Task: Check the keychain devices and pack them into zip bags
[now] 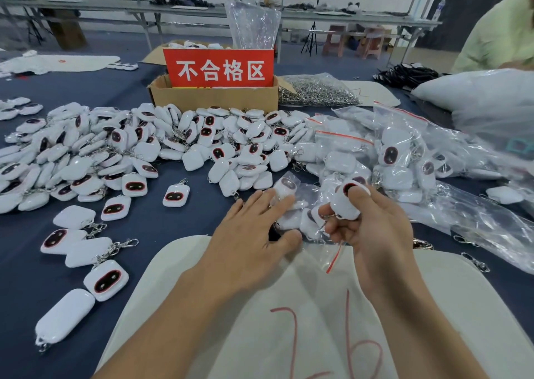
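Leftward, cloth gap (185, 228), right hand (375, 234) gripping device (345, 206)

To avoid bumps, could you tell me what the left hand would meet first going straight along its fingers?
Likely the bagged keychain device, lying just past the fingertips of the left hand; depth is unclear.

head cam | wide-angle | faces forward-down | close over table (173, 228)
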A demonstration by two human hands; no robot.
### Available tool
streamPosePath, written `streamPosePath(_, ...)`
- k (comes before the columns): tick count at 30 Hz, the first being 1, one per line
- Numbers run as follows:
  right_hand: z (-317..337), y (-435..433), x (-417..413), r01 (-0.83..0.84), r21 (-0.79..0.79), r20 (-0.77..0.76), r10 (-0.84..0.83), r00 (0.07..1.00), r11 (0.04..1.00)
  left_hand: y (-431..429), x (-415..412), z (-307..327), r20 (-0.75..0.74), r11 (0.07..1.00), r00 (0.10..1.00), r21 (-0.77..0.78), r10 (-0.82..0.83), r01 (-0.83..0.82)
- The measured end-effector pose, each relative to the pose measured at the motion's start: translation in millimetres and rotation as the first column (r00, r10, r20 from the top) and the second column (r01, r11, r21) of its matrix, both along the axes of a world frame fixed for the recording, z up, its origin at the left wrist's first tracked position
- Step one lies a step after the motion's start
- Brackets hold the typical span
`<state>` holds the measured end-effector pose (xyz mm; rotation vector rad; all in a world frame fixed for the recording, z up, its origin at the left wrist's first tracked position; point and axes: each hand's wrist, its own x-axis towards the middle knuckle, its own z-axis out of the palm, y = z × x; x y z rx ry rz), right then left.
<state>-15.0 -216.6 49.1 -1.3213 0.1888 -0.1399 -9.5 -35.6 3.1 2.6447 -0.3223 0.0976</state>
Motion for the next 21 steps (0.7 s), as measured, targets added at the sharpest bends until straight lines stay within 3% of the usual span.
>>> streamPosePath(6, -5, -4, 5, 0.026, 0.000, -0.045, -0.026, 0.999, 1.000, 3, 3, -4, 0.006, 1.000, 1.000, 0.007, -0.013, 0.013)
streamPosePath(13, -1, -12, 7, 0.036, -0.017, -0.056, -0.037, 0.998, 0.999, 0, -12, 0, 0.320, 0.988, 0.946, -0.153, 0.056, -0.007)
streamPosePath(21, -3, -11, 7, 0.055, -0.134, -0.075, -0.066, 0.995, 0.989, -6, -9, 3, 0.102, 1.000, 0.994, 0.020, -0.026, 0.024)
